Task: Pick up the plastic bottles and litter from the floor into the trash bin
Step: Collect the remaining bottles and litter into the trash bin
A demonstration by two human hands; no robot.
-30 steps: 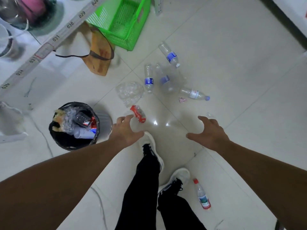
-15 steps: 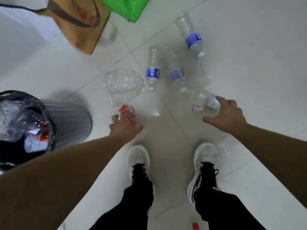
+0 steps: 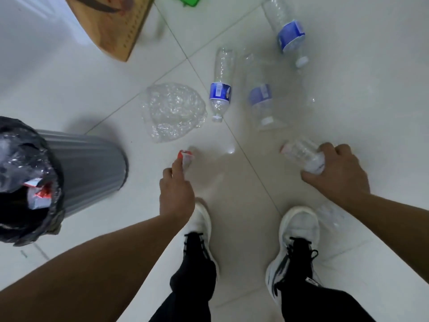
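Observation:
My left hand (image 3: 177,194) pinches a small red and white wrapper (image 3: 185,158) just above the floor. My right hand (image 3: 336,173) is closed around a clear plastic bottle (image 3: 301,152) lying on the tiles. Three clear bottles with blue labels lie farther ahead: one (image 3: 220,87) in the middle, one (image 3: 261,98) beside it, one (image 3: 287,33) at the top right. A crumpled clear plastic wrap (image 3: 173,111) lies left of them. The grey trash bin (image 3: 88,163) with a black liner stands at the left, with litter inside.
My two white shoes (image 3: 202,228) (image 3: 297,231) stand on the white tile floor. A crumpled clear plastic piece (image 3: 329,214) lies by my right shoe. A brown bag (image 3: 116,26) and a green crate corner (image 3: 188,0) are at the top.
I have bent lower and the view closed in on the floor. My right hand closed around the clear bottle and my left hand took hold of the red wrapper.

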